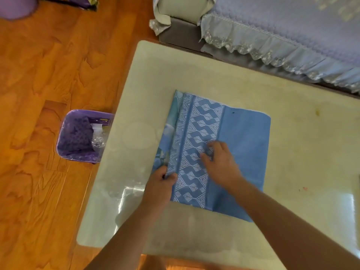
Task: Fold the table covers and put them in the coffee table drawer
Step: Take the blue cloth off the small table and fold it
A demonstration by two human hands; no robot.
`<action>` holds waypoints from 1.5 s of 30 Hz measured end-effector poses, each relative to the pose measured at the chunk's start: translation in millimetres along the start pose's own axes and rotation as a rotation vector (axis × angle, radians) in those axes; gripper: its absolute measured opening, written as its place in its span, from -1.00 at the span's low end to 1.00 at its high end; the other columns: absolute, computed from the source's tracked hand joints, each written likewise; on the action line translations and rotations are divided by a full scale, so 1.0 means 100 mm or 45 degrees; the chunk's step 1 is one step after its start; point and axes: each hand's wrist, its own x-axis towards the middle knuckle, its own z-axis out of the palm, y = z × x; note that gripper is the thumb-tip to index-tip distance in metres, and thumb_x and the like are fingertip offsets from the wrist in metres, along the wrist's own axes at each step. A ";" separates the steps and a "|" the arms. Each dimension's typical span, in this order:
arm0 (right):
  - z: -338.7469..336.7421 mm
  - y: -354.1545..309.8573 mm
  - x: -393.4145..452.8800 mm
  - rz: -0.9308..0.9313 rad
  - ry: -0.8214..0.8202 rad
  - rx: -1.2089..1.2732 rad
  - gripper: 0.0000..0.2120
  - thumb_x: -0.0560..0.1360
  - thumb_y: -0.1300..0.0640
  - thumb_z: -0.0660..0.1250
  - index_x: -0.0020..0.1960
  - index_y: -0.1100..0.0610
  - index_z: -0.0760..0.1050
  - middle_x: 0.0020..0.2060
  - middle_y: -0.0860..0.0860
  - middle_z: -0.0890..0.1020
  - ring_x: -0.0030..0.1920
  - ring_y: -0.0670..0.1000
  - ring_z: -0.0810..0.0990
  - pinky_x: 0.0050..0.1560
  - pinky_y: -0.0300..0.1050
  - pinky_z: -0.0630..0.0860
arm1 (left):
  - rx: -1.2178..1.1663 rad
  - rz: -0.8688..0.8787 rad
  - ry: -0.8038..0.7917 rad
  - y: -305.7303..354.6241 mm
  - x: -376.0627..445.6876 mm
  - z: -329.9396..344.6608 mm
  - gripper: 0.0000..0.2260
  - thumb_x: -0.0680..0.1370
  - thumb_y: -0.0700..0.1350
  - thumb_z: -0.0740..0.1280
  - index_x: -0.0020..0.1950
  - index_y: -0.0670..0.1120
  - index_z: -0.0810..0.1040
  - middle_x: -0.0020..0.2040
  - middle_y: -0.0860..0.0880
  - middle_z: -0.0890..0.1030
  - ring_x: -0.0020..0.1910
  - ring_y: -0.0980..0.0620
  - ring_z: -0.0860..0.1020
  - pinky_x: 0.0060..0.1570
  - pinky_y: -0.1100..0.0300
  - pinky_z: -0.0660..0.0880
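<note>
A blue table cover (245, 149) lies folded into a rough square on the pale coffee table (292, 133). It has a white geometric band down its left part and a plain blue right part. My left hand (161, 184) pinches the cover's left edge near the front corner. My right hand (220, 162) presses flat on the patterned band, fingers spread and pointing left. No drawer is in view.
A purple waste bin (81, 137) with a plastic bottle inside stands on the wooden floor (48, 75) at the table's left edge. A sofa with a ruffled lilac cover (292, 36) runs along the table's far side.
</note>
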 end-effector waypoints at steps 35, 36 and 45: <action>-0.10 -0.17 0.81 -0.314 0.014 -0.501 -0.41 0.58 0.14 0.28 0.57 0.09 0.23 0.56 0.14 0.19 0.51 0.24 0.17 0.47 0.18 0.27 | 0.483 0.467 0.321 -0.39 0.16 -0.21 -0.82 0.69 0.05 0.15 0.18 0.08 0.51 0.00 0.17 0.51 -0.07 0.19 0.57 -0.20 0.21 0.54; -0.11 -0.29 0.86 -0.379 -0.016 -0.500 -0.40 0.58 0.16 0.28 0.58 0.07 0.21 0.55 0.13 0.19 0.49 0.23 0.20 0.43 0.19 0.33 | 0.467 0.529 0.297 -0.40 0.14 -0.22 -0.79 0.69 0.08 0.13 0.18 0.09 0.52 0.00 0.18 0.52 -0.05 0.19 0.58 -0.18 0.27 0.53; 0.18 -1.21 1.26 -0.156 -0.075 -0.477 -0.32 0.59 -0.05 0.23 0.60 -0.02 -0.02 0.35 0.15 0.38 0.18 0.28 0.55 -0.04 0.08 0.46 | 0.755 0.566 0.397 -0.45 0.19 -0.19 -0.82 0.70 -0.01 0.15 0.14 0.06 0.54 -0.11 0.08 0.61 -0.16 0.05 0.55 -0.24 0.27 0.35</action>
